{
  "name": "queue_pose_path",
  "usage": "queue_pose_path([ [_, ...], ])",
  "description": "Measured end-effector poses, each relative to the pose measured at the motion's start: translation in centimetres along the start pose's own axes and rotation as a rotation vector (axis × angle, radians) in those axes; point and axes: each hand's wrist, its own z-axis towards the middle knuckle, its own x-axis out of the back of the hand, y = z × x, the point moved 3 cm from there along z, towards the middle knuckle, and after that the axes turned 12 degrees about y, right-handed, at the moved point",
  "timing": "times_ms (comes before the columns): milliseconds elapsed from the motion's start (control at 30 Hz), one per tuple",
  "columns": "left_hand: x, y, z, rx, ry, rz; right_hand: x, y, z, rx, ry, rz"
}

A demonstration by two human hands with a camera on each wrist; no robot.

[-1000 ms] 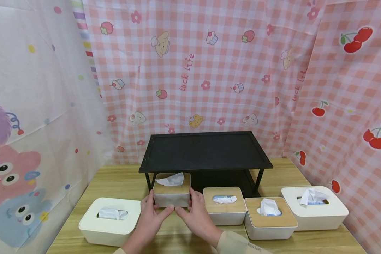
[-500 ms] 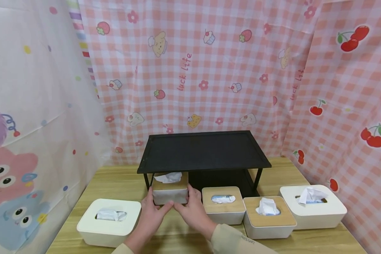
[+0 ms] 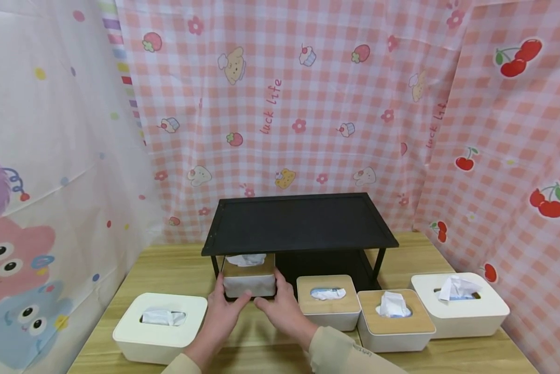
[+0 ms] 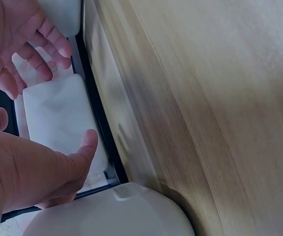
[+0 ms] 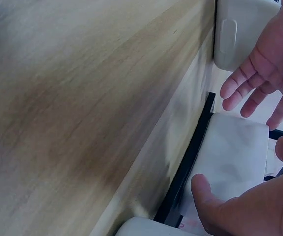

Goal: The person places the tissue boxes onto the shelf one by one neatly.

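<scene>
A square tissue box (image 3: 249, 286) with a white body, wooden lid and a tissue sticking out stands at the left of the black rack's lower shelf (image 3: 301, 272). Its back part is hidden under the top shelf (image 3: 300, 222). My left hand (image 3: 224, 310) is at the box's left side, its thumb reaching across the front. On the other side is my right hand (image 3: 283, 307), its thumb likewise at the front face. In the wrist views the fingers of both hands look extended alongside the box, the thumbs stretched out over its white front (image 4: 58, 115).
A white tissue box (image 3: 160, 326) stands left of my arms. To the right are two wood-lidded tissue boxes, one by the rack (image 3: 328, 302) and one nearer (image 3: 396, 322), plus another white tissue box (image 3: 462, 306). Patterned curtains (image 3: 280, 104) surround the wooden table (image 3: 130, 280).
Both hands have moved the wood-lidded tissue box farther back and in under the top shelf, onto the lower shelf. The other boxes stay where they were.
</scene>
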Motion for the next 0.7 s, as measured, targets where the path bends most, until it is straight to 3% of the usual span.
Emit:
queue_pose_path([
  [700, -0.24, -0.23, 0.66, 0.059, -0.002, 0.022, -0.23, -0.35, 0.96, -0.03, -0.036, -0.06],
])
